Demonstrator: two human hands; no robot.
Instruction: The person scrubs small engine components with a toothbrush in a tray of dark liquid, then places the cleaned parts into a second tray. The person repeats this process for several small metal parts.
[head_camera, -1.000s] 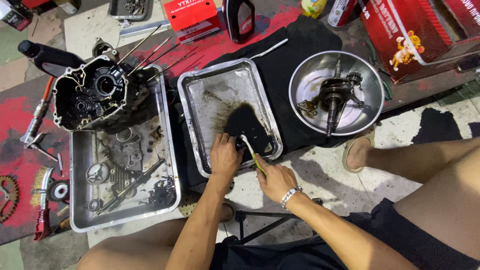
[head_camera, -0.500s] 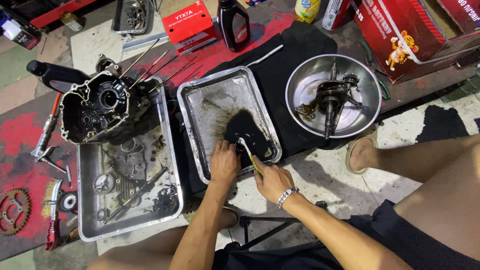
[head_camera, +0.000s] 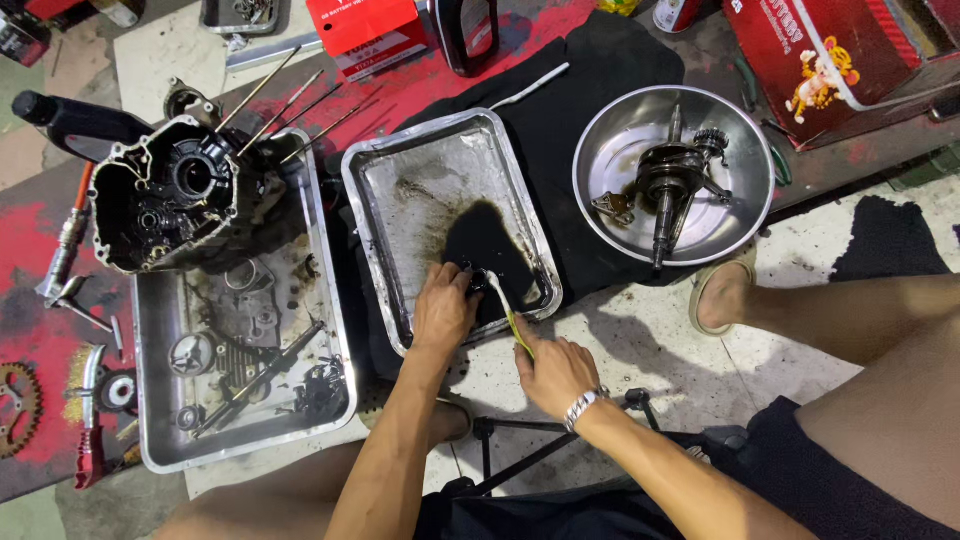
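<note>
Gripping small dark part (head_camera: 474, 281): left hand (head_camera: 445, 308) | right hand (head_camera: 553, 370): fingers clasp toothbrush (head_camera: 508, 311) | oily tray (head_camera: 380, 215); crankshaft bowl (head_camera: 745, 150) beside.

An engine case (head_camera: 175, 195) sits at nine o'clock above a tray of parts (head_camera: 240, 370); a steel bowl (head_camera: 610, 150) holding a crankshaft (head_camera: 668, 185) lies at two o'clock.

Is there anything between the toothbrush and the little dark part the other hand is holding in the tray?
Nothing visible. The left hand holds a small dark part over the black puddle in the middle tray, and the toothbrush in the right hand already has its head right against that part.
</note>
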